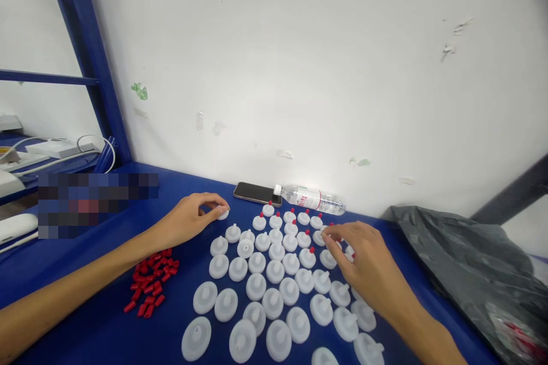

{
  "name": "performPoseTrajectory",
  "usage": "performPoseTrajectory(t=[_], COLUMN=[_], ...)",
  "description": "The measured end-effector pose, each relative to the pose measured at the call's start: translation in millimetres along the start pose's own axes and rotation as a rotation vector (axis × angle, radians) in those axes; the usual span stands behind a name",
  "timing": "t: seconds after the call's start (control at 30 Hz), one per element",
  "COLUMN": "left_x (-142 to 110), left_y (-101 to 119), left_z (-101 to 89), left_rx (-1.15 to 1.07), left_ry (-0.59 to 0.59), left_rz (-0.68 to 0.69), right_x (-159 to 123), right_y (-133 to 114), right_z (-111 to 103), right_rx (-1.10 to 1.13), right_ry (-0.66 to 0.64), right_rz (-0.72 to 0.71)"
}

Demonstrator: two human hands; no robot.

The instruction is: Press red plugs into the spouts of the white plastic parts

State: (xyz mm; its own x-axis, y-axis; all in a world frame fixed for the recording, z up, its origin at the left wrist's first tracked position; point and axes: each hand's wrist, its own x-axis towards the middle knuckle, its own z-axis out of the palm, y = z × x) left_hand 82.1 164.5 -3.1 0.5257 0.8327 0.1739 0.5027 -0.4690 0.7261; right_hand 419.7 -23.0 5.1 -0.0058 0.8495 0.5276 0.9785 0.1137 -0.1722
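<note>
A: Surface and room, quick?
B: Blue tabletop (188,182), white wall (299,68) along its far edge with tape scraps on it, blue metal frame (92,40) at my feed's left. Phone (257,193) and clear bottle (312,198) lie by the far edge; dark plastic bag (462,262) over the right side.
A: My left hand (188,219)?
B: Thumb and finger closed on the rim of a white disc (222,214), near the far edge, left of the phone. Red caps (149,282) sit loose beside that forearm, toward the left edge.
A: My right hand (363,256)?
B: Thumb and index curled close together at a stemmed disc (319,237), right part of the spread. Can't tell if I've got hold of anything; the fingertips cover it.
A: Other discs?
B: White, stemmed, spread between my hands down to the near edge. Several of the far ones wear red caps.
</note>
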Motion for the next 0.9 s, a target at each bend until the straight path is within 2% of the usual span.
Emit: performPoseTrajectory(t=[0.23,0.37,0.47,0.57,0.67,0.77,0.83,0.9], left_x=[-2,-2,-1,-1,-2,-4,-5,-6], left_y=[-3,-4,-1,4,11,16,18,18], left_z=[6.5,7.7,0.1,-14.3,-31.2,-45.1,-50.2,-51.6], left_rx=[0.196,0.273,0.323,0.362,0.39,0.405,0.407,0.406], left_ry=[0.009,0.065,0.121,0.121,0.041,-0.1,-0.173,-0.214], left_rz=[0.062,0.071,0.085,0.095,0.098,0.108,0.112,0.112], right_x=[5,6,4,0,-5,-6,-4,-2], right_y=[11,14,16,22,34,43,42,33], right_z=[-13,-15,-21,-27,-30,-27,-25,-23], right_rx=[-0.052,-0.107,-0.168,-0.22,-0.223,-0.198,-0.192,-0.177], right_ry=[-0.046,-0.076,-0.056,-0.066,-0.143,-0.215,-0.215,-0.145], right_rz=[0.047,0.085,0.154,0.236,0.256,0.228,0.224,0.203])
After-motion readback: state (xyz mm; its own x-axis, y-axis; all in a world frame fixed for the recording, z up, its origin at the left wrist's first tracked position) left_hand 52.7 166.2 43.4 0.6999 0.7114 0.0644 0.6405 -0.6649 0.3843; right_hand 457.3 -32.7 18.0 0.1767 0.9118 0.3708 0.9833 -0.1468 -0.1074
